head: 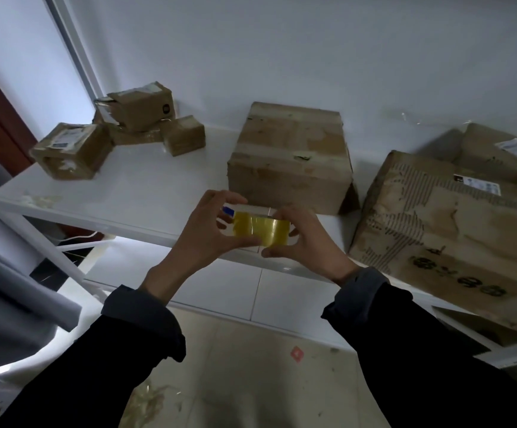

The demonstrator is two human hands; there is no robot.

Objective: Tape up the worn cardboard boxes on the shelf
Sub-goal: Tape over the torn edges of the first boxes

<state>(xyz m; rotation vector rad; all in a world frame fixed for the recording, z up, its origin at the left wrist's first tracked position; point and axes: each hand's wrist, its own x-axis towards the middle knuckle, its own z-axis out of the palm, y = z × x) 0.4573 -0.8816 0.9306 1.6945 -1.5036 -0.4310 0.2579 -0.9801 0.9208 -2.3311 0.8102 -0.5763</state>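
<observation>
The white shelf (146, 193) carries every box in view, and judging by how they lie, the taping has hardly begun: no fresh strip shows on any of them, and the roll is held in front of the shelf edge, not against cardboard.

The big box (454, 230) at the right is the largest and the worst off. Its outer skin is peeled to the ribbing, its corners sag, and it leans over the shelf edge. Behind it an open box (498, 146) shows an inner wall and a white label; what lies inside cannot be made out.

The middle box (291, 156) sits closed against the wall, scuffed, with an old band across its top. It is the nearest to the hands and looks like the likely first job, though that is only a guess.

At the far left 4 small boxes (121, 131) are heaped together, 1 torn open at its end. All appear closed or crushed, so their contents are hidden.

The tape roll (261, 228), yellowish and clear, hangs between both hands just in front of the middle box. The left hand (207, 230) curls round its left side, fingers (229, 196) over the top and thumb beneath. The right hand (303, 239) grips the right side the same way. They seem to be hunting for the loose end, so all boxes are left to do.
</observation>
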